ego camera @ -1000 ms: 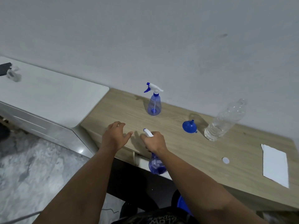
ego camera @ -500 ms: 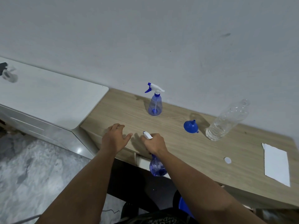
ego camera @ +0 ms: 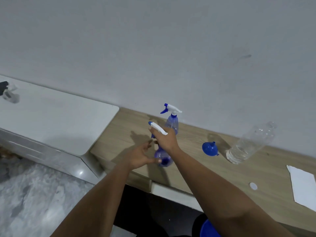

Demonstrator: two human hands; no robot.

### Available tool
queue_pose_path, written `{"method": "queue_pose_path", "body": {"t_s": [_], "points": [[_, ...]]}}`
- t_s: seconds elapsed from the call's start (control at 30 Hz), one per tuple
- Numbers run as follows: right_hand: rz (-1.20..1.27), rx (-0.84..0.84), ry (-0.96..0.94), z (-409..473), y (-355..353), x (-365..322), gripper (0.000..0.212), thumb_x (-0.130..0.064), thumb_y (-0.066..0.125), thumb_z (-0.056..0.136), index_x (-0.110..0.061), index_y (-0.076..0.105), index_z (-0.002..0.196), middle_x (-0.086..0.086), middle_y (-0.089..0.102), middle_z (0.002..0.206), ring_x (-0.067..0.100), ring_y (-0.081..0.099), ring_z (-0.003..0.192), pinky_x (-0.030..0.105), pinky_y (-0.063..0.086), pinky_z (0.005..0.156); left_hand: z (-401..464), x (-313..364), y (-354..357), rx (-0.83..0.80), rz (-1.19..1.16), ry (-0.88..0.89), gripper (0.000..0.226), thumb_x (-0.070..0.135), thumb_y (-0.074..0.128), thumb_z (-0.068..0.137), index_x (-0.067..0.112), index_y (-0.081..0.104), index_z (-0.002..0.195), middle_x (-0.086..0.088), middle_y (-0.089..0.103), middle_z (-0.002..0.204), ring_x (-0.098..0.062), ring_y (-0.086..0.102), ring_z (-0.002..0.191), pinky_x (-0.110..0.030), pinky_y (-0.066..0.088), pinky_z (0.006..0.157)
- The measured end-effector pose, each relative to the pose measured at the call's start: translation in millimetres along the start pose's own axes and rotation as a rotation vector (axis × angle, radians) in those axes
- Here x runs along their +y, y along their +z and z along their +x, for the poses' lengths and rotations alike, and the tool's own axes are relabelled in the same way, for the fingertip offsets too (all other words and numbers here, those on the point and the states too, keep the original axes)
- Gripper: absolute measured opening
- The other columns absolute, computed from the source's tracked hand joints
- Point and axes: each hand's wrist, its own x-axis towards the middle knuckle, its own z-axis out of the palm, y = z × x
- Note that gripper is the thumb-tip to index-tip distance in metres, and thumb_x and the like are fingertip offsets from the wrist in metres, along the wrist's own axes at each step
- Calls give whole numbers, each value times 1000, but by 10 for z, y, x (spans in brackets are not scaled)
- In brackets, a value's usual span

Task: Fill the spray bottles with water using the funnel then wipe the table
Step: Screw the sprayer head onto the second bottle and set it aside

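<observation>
Head view: right hand [ego camera: 164,140] grips spray bottle [ego camera: 162,155] left of funnel [ego camera: 210,148]; left hand [ego camera: 140,155] spread beside it. Next, likely unscrew its head.

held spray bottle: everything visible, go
The held spray bottle is translucent blue plastic with a round body, a white trigger head and a blue nozzle tip. It is lifted above the wooden table's front edge, base tilted toward the camera. The right hand grips its neck under the head; the left hand, fingers spread, touches the body's lower left side. Fill level unclear.
</observation>
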Motion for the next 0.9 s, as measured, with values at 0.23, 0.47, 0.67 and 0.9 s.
{"method": "queue_pose_path", "body": {"t_s": [0.23, 0.47, 0.67, 0.9], "points": [[-10, 16, -133, 516, 313, -505, 44, -62, 81, 80, -19, 75, 79, 18, 73, 84, 17, 58, 65, 41, 52, 71, 420, 212, -432, 110, -101, 98, 59, 23, 91, 67, 19, 63, 120, 7, 75, 106, -6, 71, 96, -19, 56, 83], [-10, -10, -137, 986, 578, -608, 38, -58, 79, 86, -21, 76, 77, 10, 75, 80, 17, 63, 67, 42, 55, 72, 863, 134, -762, 159, 57, 147, 68, 43, 91, 66, 31, 59, 125, 17, 69, 106, 4, 66, 92, -6, 45, 70], [-107, 68, -123, 1319, 799, -420, 28, -42, 89, 79, -29, 71, 96, -11, 70, 81, 7, 64, 71, 24, 50, 68, 1337, 24, -1030, 188, 109, 155, 56, 47, 83, 66, 27, 62, 114, 14, 70, 101, -2, 67, 91, -27, 56, 82], [-448, 149, -85, 1555, 971, 262, 23, -37, 71, 94, -20, 69, 110, 1, 72, 106, 20, 66, 96, 32, 49, 82, 1889, -458, -1123, 274, 392, 224, 22, 42, 56, 80, 34, 60, 100, 8, 69, 93, -20, 67, 88, -44, 57, 80]]}}
